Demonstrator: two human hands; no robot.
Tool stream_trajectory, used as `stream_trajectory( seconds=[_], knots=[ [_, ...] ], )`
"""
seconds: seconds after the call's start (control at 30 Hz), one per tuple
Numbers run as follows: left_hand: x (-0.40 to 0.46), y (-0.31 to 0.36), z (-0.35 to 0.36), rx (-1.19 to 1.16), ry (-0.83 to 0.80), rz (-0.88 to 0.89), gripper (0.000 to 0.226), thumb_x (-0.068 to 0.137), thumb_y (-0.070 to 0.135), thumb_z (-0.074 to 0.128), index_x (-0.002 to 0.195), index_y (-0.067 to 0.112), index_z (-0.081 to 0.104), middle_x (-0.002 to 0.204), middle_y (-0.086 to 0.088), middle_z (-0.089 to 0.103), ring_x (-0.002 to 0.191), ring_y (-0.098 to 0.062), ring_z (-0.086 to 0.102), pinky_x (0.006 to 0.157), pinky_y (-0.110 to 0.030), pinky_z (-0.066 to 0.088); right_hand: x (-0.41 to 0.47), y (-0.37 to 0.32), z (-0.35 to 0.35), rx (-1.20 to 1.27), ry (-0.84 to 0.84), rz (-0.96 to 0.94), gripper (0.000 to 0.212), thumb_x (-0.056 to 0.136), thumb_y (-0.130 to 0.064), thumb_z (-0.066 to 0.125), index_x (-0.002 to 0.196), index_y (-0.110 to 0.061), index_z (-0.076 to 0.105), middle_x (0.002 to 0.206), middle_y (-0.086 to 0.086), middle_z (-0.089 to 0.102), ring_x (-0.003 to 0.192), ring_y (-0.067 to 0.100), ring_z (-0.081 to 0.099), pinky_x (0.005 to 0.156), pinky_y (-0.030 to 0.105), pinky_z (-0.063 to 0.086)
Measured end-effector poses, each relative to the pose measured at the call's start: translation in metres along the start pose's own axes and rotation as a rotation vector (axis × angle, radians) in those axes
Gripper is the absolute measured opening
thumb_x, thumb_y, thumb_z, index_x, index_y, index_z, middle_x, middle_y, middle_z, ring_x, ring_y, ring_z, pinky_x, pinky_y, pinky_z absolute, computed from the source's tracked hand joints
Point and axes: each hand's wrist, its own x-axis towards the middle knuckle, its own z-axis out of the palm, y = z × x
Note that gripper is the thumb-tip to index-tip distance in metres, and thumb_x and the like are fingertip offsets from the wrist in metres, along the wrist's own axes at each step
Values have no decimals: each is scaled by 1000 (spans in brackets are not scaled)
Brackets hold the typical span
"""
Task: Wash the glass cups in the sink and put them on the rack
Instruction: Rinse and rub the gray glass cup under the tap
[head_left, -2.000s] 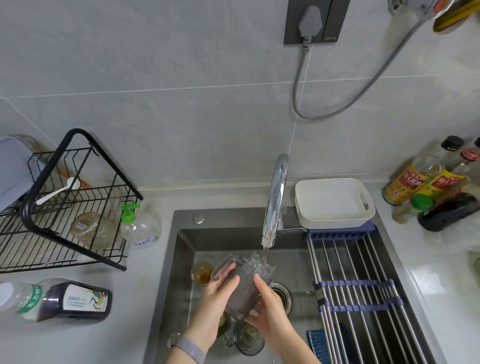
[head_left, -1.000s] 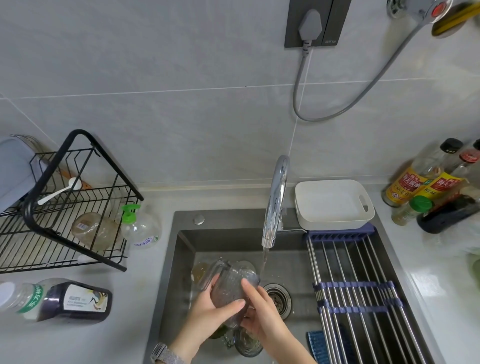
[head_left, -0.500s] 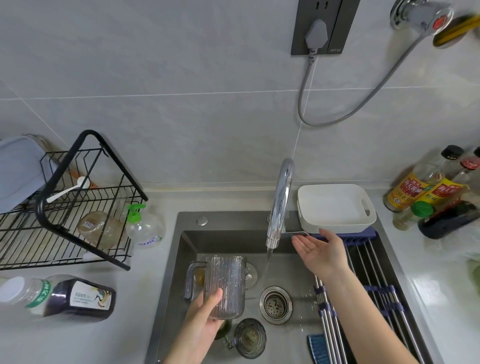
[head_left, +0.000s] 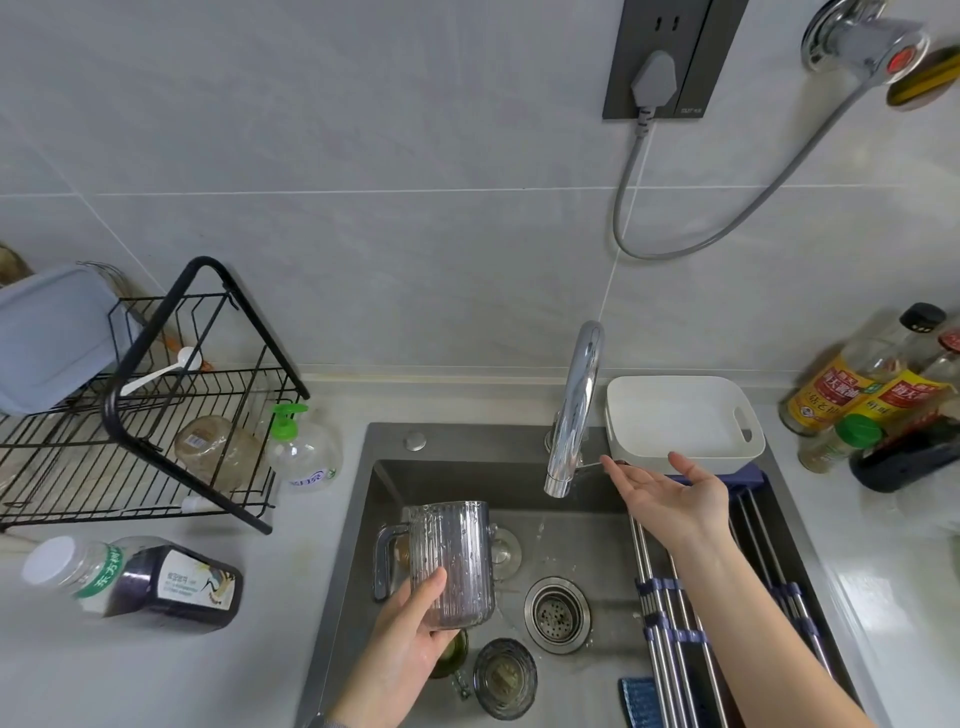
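Note:
My left hand (head_left: 410, 639) grips a ribbed glass mug (head_left: 451, 558) by its base, upright over the left part of the steel sink (head_left: 384, 493), handle pointing left. My right hand (head_left: 670, 493) is open, palm up, fingertips at the lever just right of the chrome faucet (head_left: 574, 410). No stream leaves the spout; only drops show below it. More glass cups lie in the basin: a round one (head_left: 505, 675) near the front, another (head_left: 501, 551) behind the mug, a third (head_left: 452, 654) partly hidden under my left hand. The black wire rack (head_left: 171, 415) stands on the left counter.
A roll-up drying rack (head_left: 675, 623) spans the sink's right side, with a white tub (head_left: 680, 423) at its far end. A soap dispenser (head_left: 304, 452) and a lying dark bottle (head_left: 145, 582) sit left of the sink. Sauce bottles (head_left: 872, 395) crowd the right counter. The drain (head_left: 556, 613) is in the middle.
Both hands were rinsing the mug under running water. My right hand let go and moved up to the faucet lever, the stream stopped, and my left hand turned the mug upright.

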Motion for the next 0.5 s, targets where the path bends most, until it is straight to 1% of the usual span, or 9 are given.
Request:
stream_trajectory(
  seconds=[0.07, 0.1, 0.2, 0.27, 0.3, 0.33, 0.4, 0.43, 0.5],
  knots=[
    [0, 1, -1, 10, 20, 7, 112, 34, 32, 99, 131, 4, 52, 122, -19, 66, 115, -33, 62, 84, -37, 58, 1, 3, 0, -1, 4, -15, 65, 96, -15, 39, 149, 6, 8, 156, 30, 12, 142, 47, 21, 116, 51, 25],
    [0, 1, -1, 19, 26, 10, 112, 33, 33, 99, 131, 4, 52, 122, -19, 66, 114, -32, 63, 84, -36, 58, 2, 4, -1, 2, 2, -20, 65, 95, -14, 40, 149, 5, 8, 156, 29, 13, 142, 47, 21, 116, 51, 25],
    [-1, 2, -1, 49, 21, 10, 112, 33, 36, 99, 131, 8, 52, 123, -17, 66, 118, -32, 60, 92, -39, 53, 7, 6, -6, 7, -21, -38, 63, 96, -13, 39, 149, 4, 12, 154, 29, 18, 141, 46, 24, 115, 51, 28],
    [-1, 2, -2, 58, 11, 10, 111, 35, 36, 99, 132, 9, 52, 124, -16, 65, 120, -32, 59, 96, -41, 48, 8, 15, -12, -58, -15, -68, 55, 97, -11, 36, 148, 4, 20, 150, 28, 31, 139, 42, 31, 114, 48, 31],
    [-1, 1, -2, 63, 5, 11, 110, 36, 36, 98, 133, 10, 51, 125, -15, 65, 120, -32, 58, 97, -41, 47, 8, 23, -17, -145, 2, -85, 52, 98, -9, 35, 148, 3, 24, 148, 26, 36, 138, 39, 34, 113, 46, 32],
    [-1, 1, -2, 68, 0, 11, 109, 37, 36, 98, 133, 11, 51, 125, -15, 65, 121, -32, 58, 97, -41, 48, 8, 33, -24, -263, 17, -98, 51, 98, -6, 35, 148, 0, 26, 149, 22, 37, 138, 37, 36, 113, 45, 32],
    [-3, 2, -2, 89, -8, 25, 106, 39, 38, 97, 132, 12, 52, 125, -14, 65, 121, -32, 59, 95, -40, 50, 3, 60, -41, -539, 15, -73, 52, 97, -3, 42, 148, -6, 31, 147, 17, 41, 134, 34, 41, 110, 43, 36],
    [-4, 2, -2, 110, -19, 39, 104, 42, 38, 96, 132, 11, 52, 125, -14, 65, 120, -31, 59, 96, -40, 50, -3, 75, -48, -676, -5, -34, 52, 94, -6, 50, 145, -8, 37, 142, 15, 49, 129, 33, 48, 106, 42, 40],
    [-7, 2, -1, 165, -38, 68, 99, 47, 39, 94, 132, 9, 53, 125, -15, 65, 119, -30, 60, 101, -42, 47, -20, 101, -58, -926, -71, 22, 57, 79, -19, 71, 132, -9, 52, 122, 11, 65, 114, 30, 60, 98, 41, 48]
  ],
)
